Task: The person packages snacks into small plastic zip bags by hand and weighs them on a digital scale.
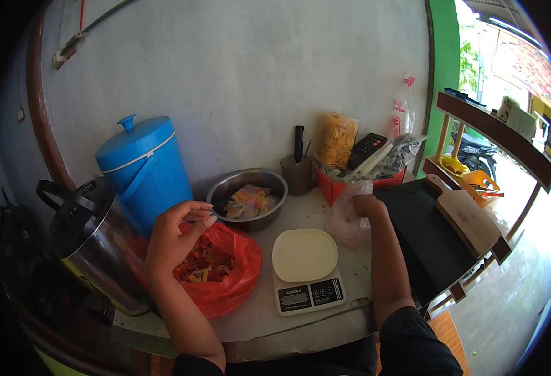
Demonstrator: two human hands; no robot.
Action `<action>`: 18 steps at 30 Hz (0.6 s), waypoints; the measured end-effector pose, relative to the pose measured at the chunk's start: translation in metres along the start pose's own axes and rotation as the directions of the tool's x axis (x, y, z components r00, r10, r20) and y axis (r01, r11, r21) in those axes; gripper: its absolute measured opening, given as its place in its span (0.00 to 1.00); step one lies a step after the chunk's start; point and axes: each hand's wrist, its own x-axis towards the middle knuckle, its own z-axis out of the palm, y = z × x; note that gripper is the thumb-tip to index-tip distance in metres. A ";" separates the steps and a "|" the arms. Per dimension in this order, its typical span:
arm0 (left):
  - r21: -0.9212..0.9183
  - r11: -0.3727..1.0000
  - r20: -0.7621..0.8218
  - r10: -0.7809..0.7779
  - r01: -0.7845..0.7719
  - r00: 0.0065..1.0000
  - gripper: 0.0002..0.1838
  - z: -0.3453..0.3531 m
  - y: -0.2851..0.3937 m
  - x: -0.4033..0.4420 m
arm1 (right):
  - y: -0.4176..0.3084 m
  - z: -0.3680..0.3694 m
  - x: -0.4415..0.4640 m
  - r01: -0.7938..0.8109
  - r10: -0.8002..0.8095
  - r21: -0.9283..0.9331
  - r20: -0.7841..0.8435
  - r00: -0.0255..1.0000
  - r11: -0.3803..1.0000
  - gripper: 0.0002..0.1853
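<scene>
My left hand (180, 233) is raised over the left edge of a red plastic bag (241, 285), its thumb and fingers apart with nothing seen between them. Colourful small pieces (206, 263) fill the open bag. My right hand (366, 207) reaches into a clear plastic bag (345, 225) beside the red basket; its fingers are hidden there. Between my arms sits a white kitchen scale (305, 255) with a bare plate. Behind it, a metal bowl (280, 185) holds small clear packets (250, 202).
A blue lidded container (153, 169) and a steel pot (94, 244) stand at left. Against the wall are a brown cup (298, 175) and a red basket (388, 180) with a calculator (367, 150). A wooden board (466, 219) lies at right on a black surface (413, 232).
</scene>
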 end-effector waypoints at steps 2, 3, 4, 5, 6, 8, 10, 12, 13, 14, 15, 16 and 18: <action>-0.007 1.000 0.003 0.012 -0.012 1.000 0.12 0.001 -0.001 0.000 | 0.027 0.007 0.003 0.121 -0.086 0.096 -0.308 0.948 0.988 0.13; -0.008 1.000 0.005 0.015 -0.015 1.000 0.12 0.001 -0.002 0.001 | 0.030 0.000 -0.002 0.141 -0.057 0.206 -0.368 0.928 0.968 0.12; -0.012 1.000 0.006 0.017 -0.016 1.000 0.12 0.002 -0.002 0.001 | 0.033 -0.007 -0.008 0.174 -0.028 0.309 -0.426 0.904 0.935 0.10; -0.009 1.000 0.020 -0.001 0.001 1.000 0.13 0.002 -0.001 0.001 | 0.023 -0.034 -0.038 0.146 0.055 0.481 -0.378 0.924 0.864 0.09; -0.007 1.000 0.034 -0.019 0.019 0.999 0.13 0.001 0.000 0.001 | 0.018 -0.052 -0.058 0.107 0.129 0.636 -0.314 0.941 0.764 0.08; -0.009 0.999 0.054 -0.031 0.031 0.998 0.13 0.003 0.001 0.002 | 0.025 -0.059 -0.068 0.140 0.126 0.545 -0.422 0.898 0.827 0.08; -0.011 1.000 0.062 -0.014 0.015 0.998 0.13 0.005 0.001 0.003 | 0.028 -0.062 -0.077 0.135 0.152 0.489 -0.502 0.851 0.862 0.09; -0.029 0.999 0.065 -0.015 0.017 0.998 0.13 0.008 0.002 0.002 | 0.026 -0.066 -0.085 0.100 0.212 0.475 -0.558 0.802 0.874 0.11; -0.037 0.999 0.066 -0.014 0.017 0.998 0.12 0.008 0.002 0.003 | 0.022 -0.069 -0.090 0.085 0.242 0.457 -0.611 0.754 0.886 0.11; -0.035 0.999 0.062 -0.002 0.004 0.998 0.13 0.009 0.002 0.003 | 0.017 -0.072 -0.094 0.068 0.270 0.438 -0.661 0.701 0.896 0.11; -0.034 0.999 0.058 0.012 -0.010 0.998 0.13 0.010 0.001 0.003 | 0.010 -0.078 -0.099 0.049 0.294 0.421 -0.708 0.642 0.906 0.10; -0.032 0.999 0.053 0.026 -0.024 0.998 0.13 0.011 0.000 0.004 | 0.003 -0.086 -0.105 0.144 0.320 0.508 -0.713 0.624 0.849 0.09; -0.050 0.997 0.078 0.056 -0.052 0.995 0.13 0.017 -0.004 0.007 | -0.013 -0.101 -0.112 0.334 0.374 0.642 -0.711 0.596 0.690 0.07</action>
